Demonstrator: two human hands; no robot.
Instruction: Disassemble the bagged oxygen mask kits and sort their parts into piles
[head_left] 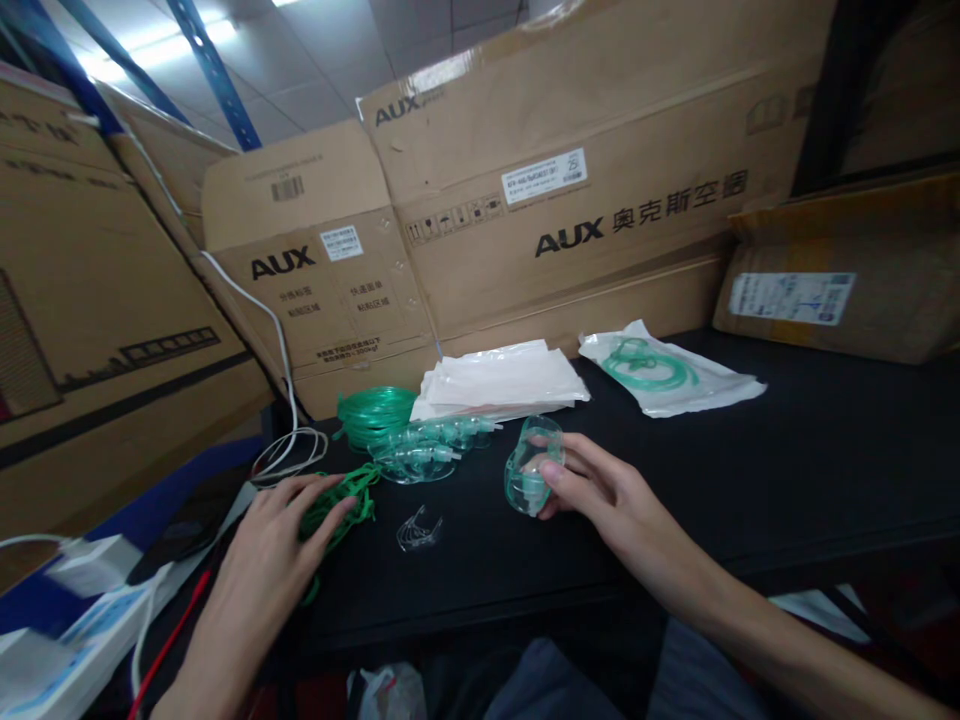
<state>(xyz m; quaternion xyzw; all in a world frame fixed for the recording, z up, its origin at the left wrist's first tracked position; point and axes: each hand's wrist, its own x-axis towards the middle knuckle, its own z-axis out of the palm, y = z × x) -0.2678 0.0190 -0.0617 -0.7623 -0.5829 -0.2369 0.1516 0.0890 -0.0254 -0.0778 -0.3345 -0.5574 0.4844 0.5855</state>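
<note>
My right hand (600,495) is closed round a clear green-tinted face mask (531,462), held just above the black table (787,470). My left hand (274,545) lies with fingers stretched over a bundle of green tubing (346,502) near the table's left front. A small clear plastic clip (418,530) lies between the two hands. Behind it sit more clear masks (420,455) and a coil of green tubing (373,412).
A stack of white plastic bags (502,385) and one bag holding green tubing (664,372) lie at the back of the table. Large cardboard boxes (570,180) wall in the back and left. White cables (289,450) and a power strip (90,565) lie at left.
</note>
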